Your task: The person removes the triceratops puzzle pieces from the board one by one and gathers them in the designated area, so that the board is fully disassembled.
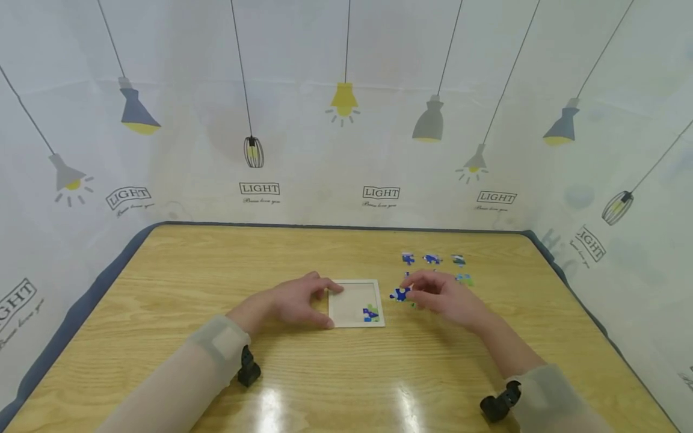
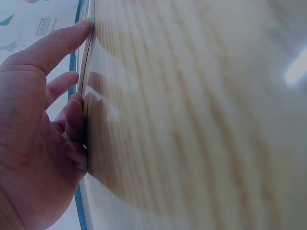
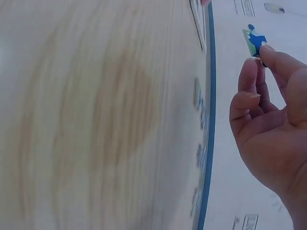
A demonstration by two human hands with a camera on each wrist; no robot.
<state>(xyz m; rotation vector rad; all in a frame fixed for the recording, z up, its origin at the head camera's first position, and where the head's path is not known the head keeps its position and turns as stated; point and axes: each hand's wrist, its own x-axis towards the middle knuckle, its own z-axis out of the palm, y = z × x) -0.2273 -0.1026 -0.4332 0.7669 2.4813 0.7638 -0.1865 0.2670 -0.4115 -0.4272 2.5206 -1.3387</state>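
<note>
A shallow white puzzle tray (image 1: 381, 300) lies on the table, with joined blue and green puzzle pieces (image 1: 370, 313) in its near right corner. At the tray's left side is my left hand (image 1: 296, 300), thumb at the near corner and index finger reaching over the far left rim. In the left wrist view, the thumb (image 2: 57, 45) is straight against the edge. My right hand (image 1: 441, 294) pinches a blue puzzle piece (image 1: 400, 294) between thumb and fingertips, just right of the tray. The right wrist view shows this piece (image 3: 254, 42) raised above the table, with a green part.
Several loose puzzle pieces lie beyond my right hand, among them a blue one (image 1: 432, 259) and a green one (image 1: 464, 279); the hand partly hides others. A wood-grain table (image 1: 216, 252) meets a white curtain (image 1: 303, 138) printed with lamps at its back and sides.
</note>
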